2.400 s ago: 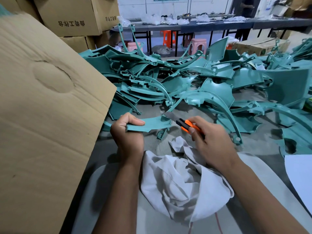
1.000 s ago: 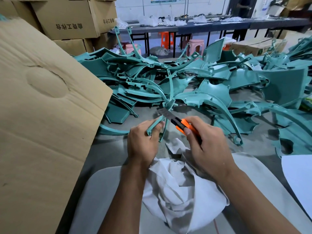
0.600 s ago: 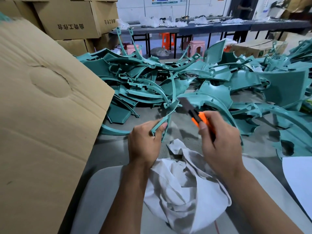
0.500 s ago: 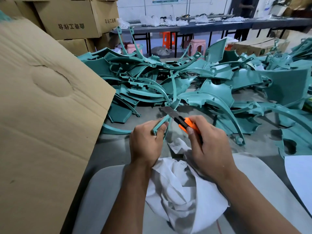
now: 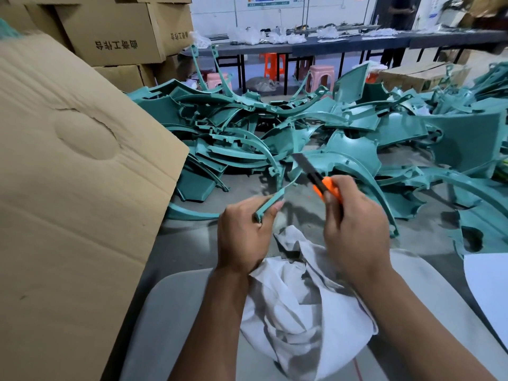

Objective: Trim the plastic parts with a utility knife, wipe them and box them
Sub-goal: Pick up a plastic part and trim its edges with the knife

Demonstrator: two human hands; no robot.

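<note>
My left hand [image 5: 243,232] grips the near end of a thin curved teal plastic part [image 5: 272,200], which rises away from me towards the pile. In my right hand [image 5: 353,224] is an orange utility knife [image 5: 320,181], its blade out and pointing up-left, just right of the part's upper end. Whether blade and part touch is unclear. A crumpled white cloth [image 5: 302,312] lies under both wrists. Beyond my hands spreads a big heap of teal plastic parts [image 5: 275,133].
A large cardboard box flap [image 5: 68,188] fills the left side, close to my left arm. More cartons [image 5: 118,31] are stacked at the back left. A white sheet [image 5: 489,287] lies at the right edge. Long dark tables, stools and a person stand far behind.
The knife stroked up along the part's edge, came back near my left fingers, and now is raised up and to the right again. My left hand kept its hold on the part.
</note>
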